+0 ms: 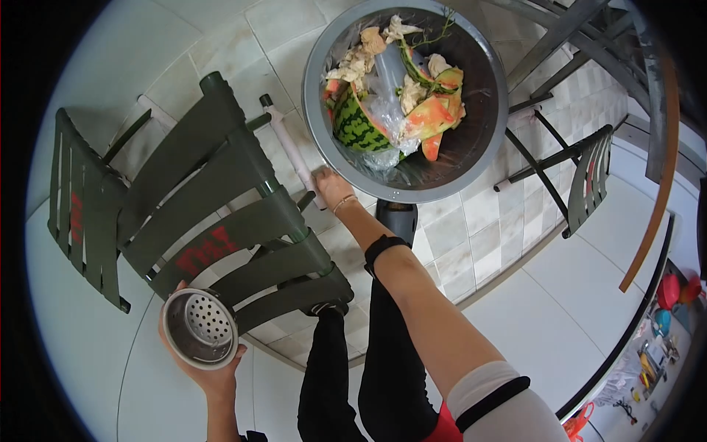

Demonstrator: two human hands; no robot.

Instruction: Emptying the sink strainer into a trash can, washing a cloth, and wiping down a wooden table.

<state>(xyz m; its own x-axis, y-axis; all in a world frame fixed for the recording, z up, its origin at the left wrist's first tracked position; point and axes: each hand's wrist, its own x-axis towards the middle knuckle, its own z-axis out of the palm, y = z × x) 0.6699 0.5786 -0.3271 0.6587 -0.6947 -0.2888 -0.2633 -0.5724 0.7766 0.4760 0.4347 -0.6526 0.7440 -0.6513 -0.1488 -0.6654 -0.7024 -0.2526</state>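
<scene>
My left hand [212, 380] holds a round metal strainer cup [201, 329]. Its mouth tilts up to the camera and its perforated bottom shows, with no food seen in it. My right hand [334, 190] reaches to the lower left rim of a large grey waste bin [406, 195]. Its fingers are partly hidden, beside a pink padded tube [295, 154], so I cannot tell what they grip. Inside the bin, a clear liner holds watermelon rind [356, 124], orange-red peel pieces [433, 119], crumpled tissue [353, 65] and clear plastic [389, 105].
A dark green slatted folding chair [221, 243] with red writing stands close at left, between my hands. Another slatted chair [83, 215] is behind it, and a third [588, 177] at right. Metal table legs [574, 44] rise at upper right. Household items [652, 359] crowd the lower right.
</scene>
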